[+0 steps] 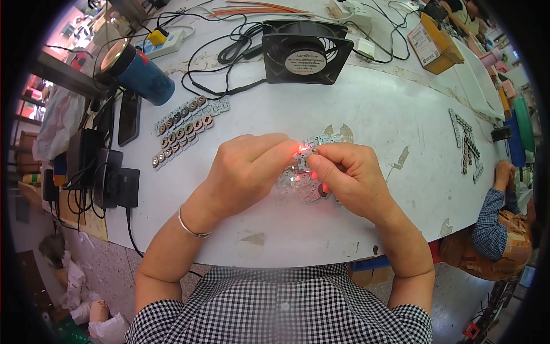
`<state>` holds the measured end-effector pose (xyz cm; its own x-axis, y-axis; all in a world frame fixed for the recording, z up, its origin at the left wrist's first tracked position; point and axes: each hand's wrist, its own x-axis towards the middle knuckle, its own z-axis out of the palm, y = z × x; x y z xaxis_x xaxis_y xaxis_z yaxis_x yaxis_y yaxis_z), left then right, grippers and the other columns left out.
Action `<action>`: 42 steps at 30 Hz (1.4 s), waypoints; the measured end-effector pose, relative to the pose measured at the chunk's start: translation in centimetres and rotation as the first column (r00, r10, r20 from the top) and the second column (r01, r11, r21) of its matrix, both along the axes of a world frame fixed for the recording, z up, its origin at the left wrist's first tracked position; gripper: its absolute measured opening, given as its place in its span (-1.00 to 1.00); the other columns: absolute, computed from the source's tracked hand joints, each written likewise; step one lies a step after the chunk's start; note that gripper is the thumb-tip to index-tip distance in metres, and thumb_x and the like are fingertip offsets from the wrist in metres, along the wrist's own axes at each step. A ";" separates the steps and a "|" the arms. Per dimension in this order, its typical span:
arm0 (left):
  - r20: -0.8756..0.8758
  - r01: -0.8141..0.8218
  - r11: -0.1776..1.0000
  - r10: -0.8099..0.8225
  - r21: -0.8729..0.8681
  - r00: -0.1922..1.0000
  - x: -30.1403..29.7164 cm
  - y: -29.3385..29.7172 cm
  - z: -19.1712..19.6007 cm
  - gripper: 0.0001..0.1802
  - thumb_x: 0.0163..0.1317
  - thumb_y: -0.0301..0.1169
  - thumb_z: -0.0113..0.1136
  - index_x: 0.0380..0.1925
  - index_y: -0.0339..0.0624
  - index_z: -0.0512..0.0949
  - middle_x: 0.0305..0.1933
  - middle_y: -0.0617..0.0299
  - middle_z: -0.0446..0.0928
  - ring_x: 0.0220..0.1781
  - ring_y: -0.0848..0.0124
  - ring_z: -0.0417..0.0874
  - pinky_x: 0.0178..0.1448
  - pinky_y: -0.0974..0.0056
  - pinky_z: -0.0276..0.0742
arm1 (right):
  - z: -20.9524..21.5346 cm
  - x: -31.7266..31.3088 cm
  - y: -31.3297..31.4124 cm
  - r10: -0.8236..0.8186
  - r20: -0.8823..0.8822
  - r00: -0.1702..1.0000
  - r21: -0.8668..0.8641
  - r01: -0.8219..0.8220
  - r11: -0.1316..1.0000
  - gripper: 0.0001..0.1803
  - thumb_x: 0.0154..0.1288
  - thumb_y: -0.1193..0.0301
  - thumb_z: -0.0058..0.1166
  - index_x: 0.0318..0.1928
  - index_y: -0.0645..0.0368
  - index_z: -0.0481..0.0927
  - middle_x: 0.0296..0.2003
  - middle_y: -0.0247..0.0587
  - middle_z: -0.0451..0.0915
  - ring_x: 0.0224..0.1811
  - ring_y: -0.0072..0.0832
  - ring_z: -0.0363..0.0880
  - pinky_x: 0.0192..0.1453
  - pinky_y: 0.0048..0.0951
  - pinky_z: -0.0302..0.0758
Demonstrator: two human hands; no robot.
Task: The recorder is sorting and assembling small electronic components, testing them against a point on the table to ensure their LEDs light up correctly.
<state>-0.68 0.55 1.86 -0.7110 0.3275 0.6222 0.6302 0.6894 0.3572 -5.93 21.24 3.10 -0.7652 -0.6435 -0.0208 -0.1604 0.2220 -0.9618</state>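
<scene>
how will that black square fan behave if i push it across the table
The black fan likely won't roll, given its square shape. It looks rigid, so flexing seems unlikely. The black cable at its corner may tug.

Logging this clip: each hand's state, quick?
Left hand: fingertips at the red-lit circuit board; grip cannot be told.
Right hand: closed, pinching that board.

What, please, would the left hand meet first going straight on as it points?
Most likely the small circuit board held by the right hand, though red glare obscures any contact.
</scene>
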 end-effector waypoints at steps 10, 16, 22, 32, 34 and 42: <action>0.020 -0.118 0.977 0.116 0.175 0.993 0.1 1.0 -0.5 -0.75 0.02 -0.65 0.35 -0.25 -0.35 0.60 -0.30 0.05 0.63 -0.44 0.25 0.64 -0.38 0.31 0.58 | -0.5 -0.3 -0.3 -0.072 -0.067 0.995 -0.053 0.068 0.996 -0.81 0.40 0.45 0.08 -0.28 0.36 0.63 -0.54 -0.44 0.51 -0.56 -0.74 0.39 -0.49 -0.63 0.34; -0.032 -0.069 0.991 0.073 0.114 0.997 0.4 1.3 -0.3 -0.79 0.02 -0.64 0.36 -0.29 -0.35 0.60 -0.31 0.05 0.62 -0.48 0.27 0.62 -0.43 0.33 0.54 | -0.1 0.0 -0.3 -0.101 0.099 0.990 -0.113 0.112 0.987 -0.80 0.41 0.44 0.08 -0.29 0.36 0.63 -0.53 -0.43 0.53 -0.56 -0.74 0.41 -0.49 -0.63 0.37; 0.216 -0.193 0.920 0.124 0.340 0.968 0.7 1.8 0.0 -0.83 0.09 -0.58 0.34 -0.28 -0.33 0.61 -0.35 0.13 0.63 -0.40 0.41 0.62 -0.32 0.36 0.53 | -0.4 -0.4 0.0 -0.019 0.033 0.999 -0.020 0.019 1.000 -0.80 0.41 0.44 0.09 -0.21 0.37 0.66 -0.49 -0.38 0.57 -0.55 -0.73 0.45 -0.49 -0.62 0.42; 0.402 -0.065 0.945 -0.073 0.320 0.913 0.6 0.7 0.0 -0.59 0.12 -0.66 0.13 0.03 -0.32 0.49 -0.03 0.09 0.55 -0.13 0.39 0.59 -0.15 0.40 0.50 | -0.4 -1.3 0.6 -0.144 0.023 0.989 -0.110 0.146 0.983 -0.77 0.43 0.39 0.07 -0.16 0.31 0.68 -0.44 -0.46 0.58 -0.58 -0.77 0.33 -0.51 -0.70 0.26; 0.359 0.001 0.945 -0.126 0.328 0.925 0.6 0.6 0.3 -0.49 0.11 -0.71 0.07 0.13 -0.32 0.44 0.09 0.06 0.50 -0.05 0.38 0.57 -0.10 0.39 0.52 | -0.5 -0.9 0.4 -0.107 -0.080 0.991 -0.051 0.103 0.993 -0.79 0.42 0.42 0.07 -0.18 0.33 0.66 -0.44 -0.42 0.58 -0.54 -0.73 0.37 -0.48 -0.66 0.31; 0.471 0.190 0.878 -0.406 0.440 0.783 0.6 0.4 0.4 -0.23 0.02 -0.83 -0.03 0.35 -0.32 0.24 0.29 0.00 0.35 -0.04 0.38 0.59 -0.03 0.34 0.59 | 0.0 -0.3 -0.1 0.089 -0.212 0.973 -0.043 -0.100 0.994 -0.88 0.31 0.50 0.13 -0.23 0.29 0.66 -0.44 -0.19 0.60 -0.43 -0.44 0.54 -0.31 -0.42 0.47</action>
